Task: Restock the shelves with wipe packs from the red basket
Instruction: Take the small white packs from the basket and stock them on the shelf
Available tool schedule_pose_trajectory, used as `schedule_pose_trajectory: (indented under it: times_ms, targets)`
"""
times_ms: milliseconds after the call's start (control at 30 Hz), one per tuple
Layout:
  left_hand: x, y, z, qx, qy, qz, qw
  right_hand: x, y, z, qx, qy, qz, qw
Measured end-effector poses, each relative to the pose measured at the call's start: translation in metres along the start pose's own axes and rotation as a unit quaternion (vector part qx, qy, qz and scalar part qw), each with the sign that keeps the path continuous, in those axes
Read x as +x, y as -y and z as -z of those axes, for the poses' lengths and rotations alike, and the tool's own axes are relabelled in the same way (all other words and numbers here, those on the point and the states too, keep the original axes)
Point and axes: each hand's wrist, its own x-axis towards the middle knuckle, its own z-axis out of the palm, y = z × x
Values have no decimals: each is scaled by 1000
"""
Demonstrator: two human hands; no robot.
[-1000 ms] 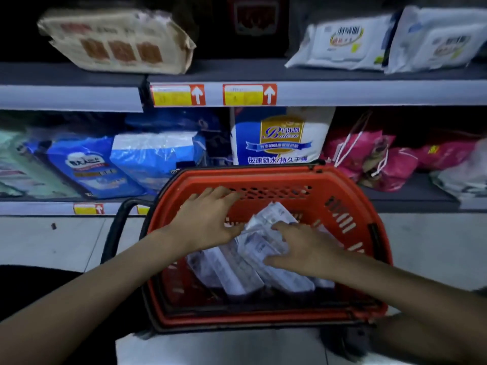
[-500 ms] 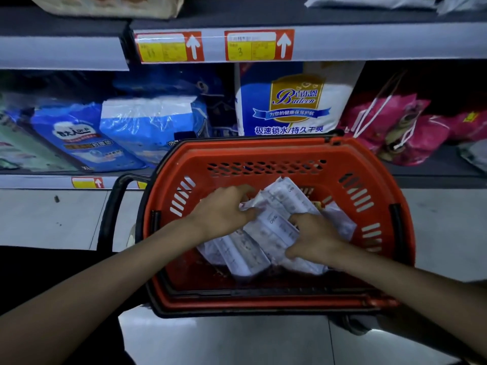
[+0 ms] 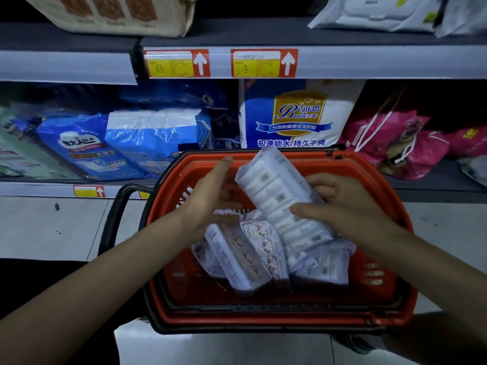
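Observation:
A red basket (image 3: pixel 390 206) with a black handle stands on the floor in front of the shelves. My right hand (image 3: pixel 342 206) grips a long white wipe pack (image 3: pixel 279 198) and holds it tilted above the basket. Just left of that pack, my left hand (image 3: pixel 208 198) is open with its fingers straight, at most touching the pack's edge. Several more wipe packs (image 3: pixel 245 256) lie in a heap on the basket's bottom.
The lower shelf (image 3: pixel 434 185) behind the basket holds blue packs (image 3: pixel 155 140), a tall white and blue pack (image 3: pixel 295 114) and pink bags (image 3: pixel 395 143). The upper shelf (image 3: pixel 369 61) carries a beige pack and white wipe packs (image 3: pixel 374 11). Grey floor lies to the left.
Both hands were down among the packs in the basket. My right hand has since lifted one long pack up out of the heap, and my left hand has opened beside it.

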Motion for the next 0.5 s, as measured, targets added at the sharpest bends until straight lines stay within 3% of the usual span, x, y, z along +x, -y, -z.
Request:
schedule_pose_trajectory:
  times_ms: [67, 167, 267, 333, 500]
  targets:
    - [-5, -2, 1, -75, 64, 68, 993, -6, -8, -6, -156, -73, 170, 970]
    - [-12, -6, 4, -160, 160, 102, 969, -2, -21, -4, -373, -135, 381, 835]
    - [-18, -9, 2, -131, 185, 40, 973, 6, -23, 5, -468, -160, 478, 726]
    - [-18, -8, 1, -118, 173, 9, 978, 9, -22, 9, -483, -176, 493, 702]
    - [-14, -3, 3, -113, 157, -30, 981, 10, -19, 9, -534, -182, 461, 685]
